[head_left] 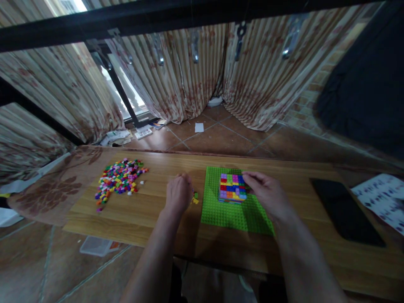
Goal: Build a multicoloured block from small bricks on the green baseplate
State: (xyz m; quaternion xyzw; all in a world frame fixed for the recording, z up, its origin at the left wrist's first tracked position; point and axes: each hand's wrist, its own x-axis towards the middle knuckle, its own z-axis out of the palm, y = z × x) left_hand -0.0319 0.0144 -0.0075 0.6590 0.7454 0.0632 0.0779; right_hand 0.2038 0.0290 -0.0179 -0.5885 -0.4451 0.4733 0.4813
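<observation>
A square block of multicoloured toy bricks (232, 187), several layers high, stands on a green studded baseplate (214, 214). My right hand (268, 191) is at its far right corner, thumb and fingers closed against the edge. A dark blue patch shows on top beside those fingertips. Left of the baseplate, my left hand (179, 193) is curled closed just above the wooden table; whatever its fingers hold is hidden from view. Right beside it lie a few loose yellow and green bricks (195, 198), partly covered by the hand.
A spread-out heap of small mixed-colour bricks (120, 176) covers part of the table's left side. A flat black panel (345, 210) lies at the right, beside a printed sheet (380, 198). A clear plastic box (96, 245) is on the tiled floor. A dark rail (176, 23) crosses above.
</observation>
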